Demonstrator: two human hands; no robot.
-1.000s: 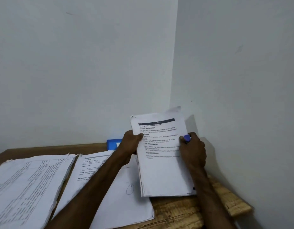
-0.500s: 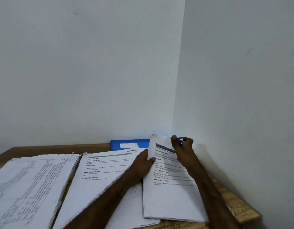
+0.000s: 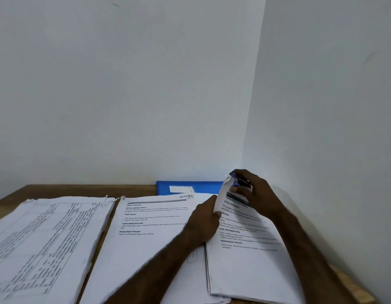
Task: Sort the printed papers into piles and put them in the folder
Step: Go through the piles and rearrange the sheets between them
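Note:
A stack of printed papers [image 3: 245, 260] lies at the right of the wooden table, its top left corner curled up. My left hand [image 3: 204, 220] grips the stack's left edge. My right hand [image 3: 254, 194] holds a small purple and dark object [image 3: 239, 182], possibly a stapler, at that raised corner. A second pile [image 3: 146, 238] with printed headings lies in the middle, and a third pile [image 3: 43, 242] with table-like print lies at the left. A blue folder [image 3: 190, 187] with a white label lies flat against the back wall behind the piles.
The wooden table [image 3: 80, 190] stands in a room corner, with white walls right behind it and along its right side. Its right edge [image 3: 348, 279] shows beside my right forearm.
The right-hand stack was held up off the table a second ago; it now lies down on the table. My right hand moved up to its top left corner, which is bent upward.

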